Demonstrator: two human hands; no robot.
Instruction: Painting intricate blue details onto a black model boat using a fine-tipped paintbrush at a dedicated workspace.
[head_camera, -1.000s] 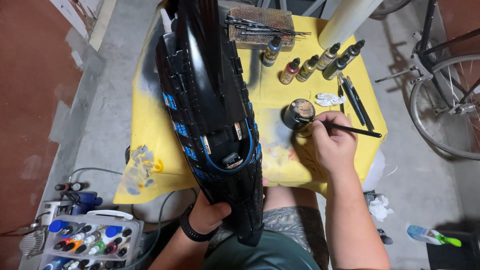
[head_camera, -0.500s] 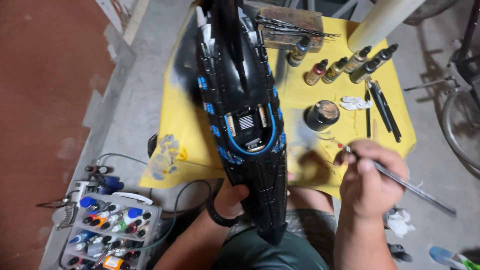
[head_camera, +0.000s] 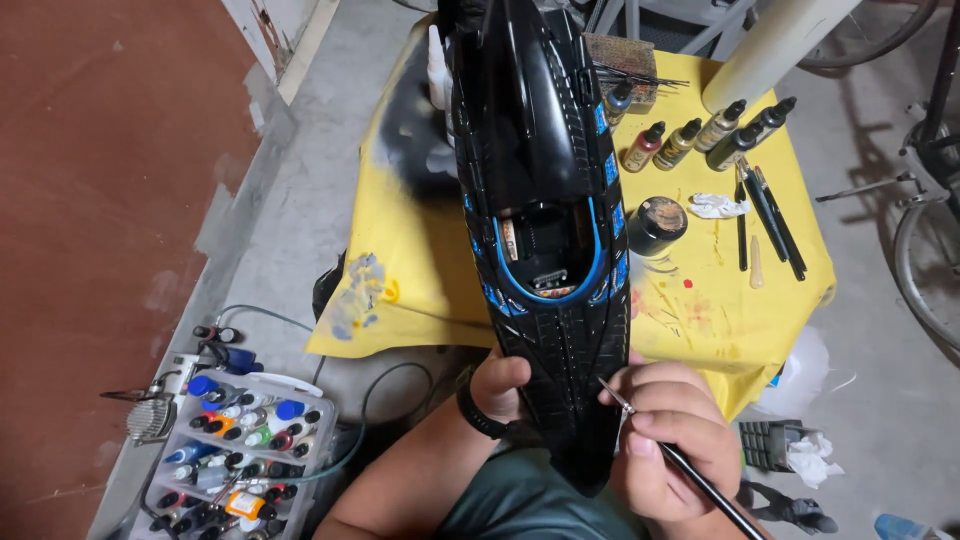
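Right hand (head_camera: 668, 440) has come in from the worktop; its brush (head_camera: 672, 462) tip now touches the lower edge of the black model hull (head_camera: 545, 200). Fingers pinch the brush shut. Left hand (head_camera: 497, 385) grips the hull from below, upright over the yellow worktop (head_camera: 410, 260). Paint jar (head_camera: 657, 224) and dropper bottles (head_camera: 700, 135) stand beside it.

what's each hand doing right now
Left hand: closed on the black model, gripping from below.
Right hand: closed on a brush.
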